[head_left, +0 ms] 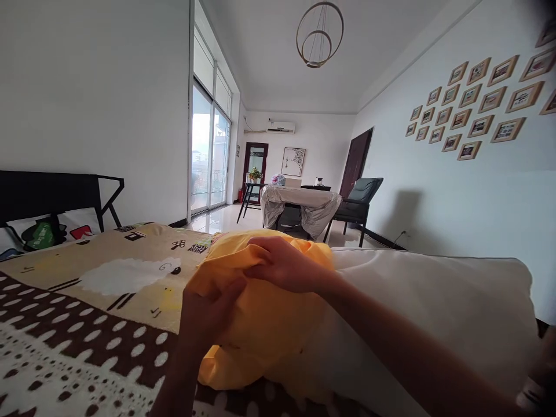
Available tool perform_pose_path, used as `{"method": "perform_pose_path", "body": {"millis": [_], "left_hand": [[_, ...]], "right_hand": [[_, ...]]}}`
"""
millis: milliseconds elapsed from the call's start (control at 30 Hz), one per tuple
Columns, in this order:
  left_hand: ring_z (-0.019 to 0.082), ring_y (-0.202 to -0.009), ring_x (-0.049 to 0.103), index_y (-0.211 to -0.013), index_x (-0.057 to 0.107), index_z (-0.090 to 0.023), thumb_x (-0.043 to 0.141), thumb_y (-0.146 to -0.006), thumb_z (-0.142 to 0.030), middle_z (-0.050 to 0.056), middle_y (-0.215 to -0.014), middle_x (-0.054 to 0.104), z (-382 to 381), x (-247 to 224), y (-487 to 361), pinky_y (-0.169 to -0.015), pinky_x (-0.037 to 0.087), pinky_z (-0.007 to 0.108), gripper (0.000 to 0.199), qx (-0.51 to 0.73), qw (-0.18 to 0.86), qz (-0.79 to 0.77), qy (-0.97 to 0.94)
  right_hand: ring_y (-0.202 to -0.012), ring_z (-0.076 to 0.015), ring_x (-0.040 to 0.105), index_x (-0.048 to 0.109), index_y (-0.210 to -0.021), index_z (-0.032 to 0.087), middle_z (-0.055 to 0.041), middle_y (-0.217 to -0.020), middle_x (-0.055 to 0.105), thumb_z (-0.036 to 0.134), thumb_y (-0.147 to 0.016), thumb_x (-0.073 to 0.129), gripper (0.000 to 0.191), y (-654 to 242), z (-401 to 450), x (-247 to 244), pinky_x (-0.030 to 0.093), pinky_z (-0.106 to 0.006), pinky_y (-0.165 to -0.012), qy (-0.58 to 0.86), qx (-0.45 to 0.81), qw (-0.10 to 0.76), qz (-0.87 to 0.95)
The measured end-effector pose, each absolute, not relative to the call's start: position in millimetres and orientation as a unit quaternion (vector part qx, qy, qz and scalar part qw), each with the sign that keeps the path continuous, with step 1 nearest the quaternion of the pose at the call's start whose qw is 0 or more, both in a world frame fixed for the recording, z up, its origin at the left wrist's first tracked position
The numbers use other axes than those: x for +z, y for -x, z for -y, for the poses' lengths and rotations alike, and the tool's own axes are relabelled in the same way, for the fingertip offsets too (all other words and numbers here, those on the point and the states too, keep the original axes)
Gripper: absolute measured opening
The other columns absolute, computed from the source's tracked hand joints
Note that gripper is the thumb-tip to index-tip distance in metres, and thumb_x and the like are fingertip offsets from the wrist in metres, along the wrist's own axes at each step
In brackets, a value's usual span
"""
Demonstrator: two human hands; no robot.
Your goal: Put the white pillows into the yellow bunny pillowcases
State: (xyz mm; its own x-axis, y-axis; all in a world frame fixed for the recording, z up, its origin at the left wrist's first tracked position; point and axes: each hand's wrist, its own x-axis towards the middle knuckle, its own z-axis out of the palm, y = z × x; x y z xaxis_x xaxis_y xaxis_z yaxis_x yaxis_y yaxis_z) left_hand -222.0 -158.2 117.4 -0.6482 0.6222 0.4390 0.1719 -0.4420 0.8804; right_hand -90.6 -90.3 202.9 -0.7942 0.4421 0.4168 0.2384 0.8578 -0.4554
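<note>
A long white pillow [428, 295] lies across the bed on the right, its left end covered by a bunched yellow pillowcase [269, 324]. My right hand [280, 263] pinches a fold of the yellow cloth near its top. Lower and to the left, my left hand [208, 313] is closed on the cloth's left edge, thumb on top. A loose yellow flap hangs below on the bedding. How far the white pillow reaches inside the case is hidden.
Under the pillow spreads a patterned blanket [125, 275] with a sheep and brown dotted bands. A black frame [52, 197] stands at left. Beyond the bed are a covered table [302, 197], a dark chair [360, 202] and glass sliding doors [211, 153].
</note>
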Motion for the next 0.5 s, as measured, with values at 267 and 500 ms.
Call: {"method": "perform_pose_path", "body": {"millis": [267,500], "left_hand": [[0.017,-0.064,0.06,-0.077,0.065,-0.016,0.072,-0.064,-0.038,0.0,-0.068,0.064,156.7,115.4,231.7,-0.055,0.047,0.025,0.027,0.743,0.17,-0.47,-0.445],[0.01,-0.048,0.045,-0.071,0.055,-0.02,0.059,-0.076,-0.03,-0.006,-0.054,0.051,163.0,105.3,228.8,-0.049,0.038,0.02,0.011,0.712,-0.028,-0.513,-0.48]], "right_hand": [[-0.072,-0.0125,0.052,0.056,-0.075,0.017,0.0025,-0.076,0.059,0.033,-0.075,0.067,0.019,97.1,87.5,198.8,0.038,-0.023,-0.065,0.161,0.193,0.266,0.931],[-0.062,-0.0084,0.047,0.051,-0.055,0.015,0.003,-0.064,0.055,0.015,-0.076,0.062,0.024,94.4,85.9,202.2,0.034,-0.021,-0.061,0.121,0.068,0.254,0.957]]}}
